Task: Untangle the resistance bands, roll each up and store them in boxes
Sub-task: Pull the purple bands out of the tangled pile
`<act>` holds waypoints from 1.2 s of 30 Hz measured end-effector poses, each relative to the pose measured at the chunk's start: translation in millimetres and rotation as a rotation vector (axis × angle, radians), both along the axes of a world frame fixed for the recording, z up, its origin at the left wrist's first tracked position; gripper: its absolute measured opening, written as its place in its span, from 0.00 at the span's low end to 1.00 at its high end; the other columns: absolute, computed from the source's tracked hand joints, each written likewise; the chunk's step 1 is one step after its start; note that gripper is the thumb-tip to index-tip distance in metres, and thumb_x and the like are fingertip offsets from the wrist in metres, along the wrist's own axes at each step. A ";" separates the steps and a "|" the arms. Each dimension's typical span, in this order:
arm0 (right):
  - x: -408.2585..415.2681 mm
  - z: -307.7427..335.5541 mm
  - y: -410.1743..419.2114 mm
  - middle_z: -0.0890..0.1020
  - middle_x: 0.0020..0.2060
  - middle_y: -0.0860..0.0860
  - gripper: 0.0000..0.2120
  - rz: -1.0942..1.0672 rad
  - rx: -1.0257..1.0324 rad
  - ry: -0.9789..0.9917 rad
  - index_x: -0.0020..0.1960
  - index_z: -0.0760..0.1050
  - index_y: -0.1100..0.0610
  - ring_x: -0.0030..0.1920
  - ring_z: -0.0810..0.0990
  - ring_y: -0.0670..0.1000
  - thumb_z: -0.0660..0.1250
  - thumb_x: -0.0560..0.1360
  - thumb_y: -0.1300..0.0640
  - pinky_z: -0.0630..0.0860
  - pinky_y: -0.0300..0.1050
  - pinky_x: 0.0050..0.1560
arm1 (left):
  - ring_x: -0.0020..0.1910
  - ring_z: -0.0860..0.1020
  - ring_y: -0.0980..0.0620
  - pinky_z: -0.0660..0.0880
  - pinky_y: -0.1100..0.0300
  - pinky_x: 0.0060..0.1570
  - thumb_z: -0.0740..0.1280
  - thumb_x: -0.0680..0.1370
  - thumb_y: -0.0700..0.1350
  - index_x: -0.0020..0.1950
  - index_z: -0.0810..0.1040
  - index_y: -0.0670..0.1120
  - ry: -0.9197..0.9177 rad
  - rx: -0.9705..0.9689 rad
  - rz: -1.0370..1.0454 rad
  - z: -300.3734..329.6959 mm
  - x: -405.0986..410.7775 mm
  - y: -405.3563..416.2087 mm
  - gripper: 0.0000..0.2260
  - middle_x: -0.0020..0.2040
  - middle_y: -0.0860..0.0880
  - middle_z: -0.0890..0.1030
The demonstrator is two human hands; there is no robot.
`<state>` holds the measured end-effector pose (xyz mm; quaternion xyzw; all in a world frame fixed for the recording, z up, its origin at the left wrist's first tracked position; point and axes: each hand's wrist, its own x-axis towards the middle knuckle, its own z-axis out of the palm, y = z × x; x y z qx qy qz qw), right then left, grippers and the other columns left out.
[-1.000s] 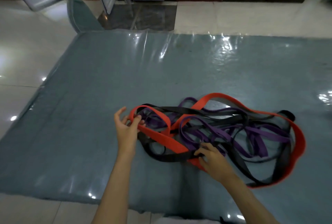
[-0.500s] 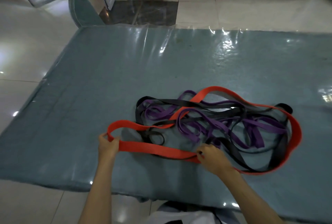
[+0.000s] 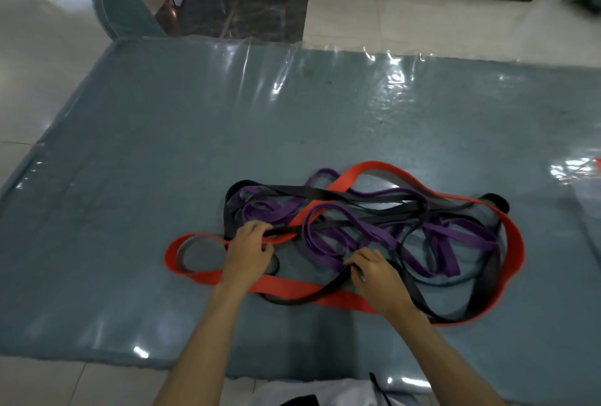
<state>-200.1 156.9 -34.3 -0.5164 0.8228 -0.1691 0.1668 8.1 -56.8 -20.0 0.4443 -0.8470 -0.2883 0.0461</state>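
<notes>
Bench: a wide bench (image 3: 136, 177) covered in grey-green cloth under a clear, glossy plastic sheet; the tangle of bands lies on its near right part.
Red band: the red band (image 3: 286, 287) is the widest one; it loops round the outside of the heap, with one end drawn out to the left as a flat oval on the cloth and a long strand running along the near edge of the pile.
Purple band: the purple band (image 3: 328, 236) coils in several loops through the middle of the heap, crossed over and under by the others.
Black band: the black band (image 3: 309, 192) runs across the top of the tangle and down its left side; another black strand curves over the red one near the wrists. Whether these are one band or two cannot be told.
Left hand: the left hand (image 3: 248, 252) rests on the left side of the heap, its fingers (image 3: 260, 230) curled round a black strand where it crosses the red.
Right hand: the right hand (image 3: 377, 275) sits at the near middle of the heap, its fingers (image 3: 356, 267) curled and pinching a black strand.
Surroundings: a teal chair back (image 3: 120, 8) stands beyond the far left corner of the bench, on a pale tiled floor (image 3: 42, 57).
</notes>
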 end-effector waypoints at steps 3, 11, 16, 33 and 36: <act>-15.8 -2.3 -10.3 0.81 0.59 0.52 0.13 -0.045 -0.007 0.009 0.63 0.82 0.58 0.59 0.77 0.57 0.70 0.80 0.63 0.78 0.54 0.57 | 0.68 0.75 0.45 0.73 0.48 0.65 0.68 0.81 0.43 0.71 0.76 0.49 -0.114 0.033 -0.121 -12.5 -31.2 -6.8 0.18 0.68 0.48 0.77; -63.1 -26.6 -46.8 0.72 0.75 0.57 0.32 -0.264 0.176 -0.111 0.81 0.64 0.56 0.76 0.70 0.59 0.71 0.80 0.59 0.72 0.56 0.73 | 0.66 0.73 0.45 0.73 0.49 0.63 0.68 0.80 0.45 0.72 0.74 0.50 -0.324 -0.121 -0.195 -39.9 -55.3 -17.5 0.20 0.65 0.50 0.79; -88.0 -33.8 -53.5 0.79 0.63 0.54 0.23 -0.274 0.164 -0.082 0.71 0.77 0.57 0.64 0.79 0.58 0.75 0.77 0.58 0.79 0.53 0.59 | 0.55 0.79 0.41 0.75 0.46 0.53 0.71 0.80 0.44 0.62 0.83 0.47 -0.155 -0.233 -0.099 -19.3 -48.4 -40.8 0.10 0.56 0.48 0.85; -82.6 9.1 -48.6 0.86 0.51 0.42 0.19 -0.376 -0.405 -0.441 0.59 0.77 0.49 0.52 0.86 0.45 0.77 0.74 0.64 0.82 0.41 0.53 | 0.78 0.61 0.61 0.57 0.66 0.78 0.71 0.73 0.70 0.84 0.60 0.52 0.129 0.294 -0.408 -3.2 -89.6 -15.6 0.46 0.80 0.55 0.65; -77.3 35.5 -53.9 0.85 0.51 0.41 0.15 -0.295 -0.481 -0.448 0.58 0.78 0.49 0.52 0.85 0.45 0.75 0.74 0.59 0.80 0.37 0.54 | 0.82 0.59 0.55 0.59 0.54 0.81 0.79 0.62 0.71 0.86 0.45 0.56 0.157 0.596 -0.308 -12.5 -94.7 7.6 0.63 0.84 0.53 0.57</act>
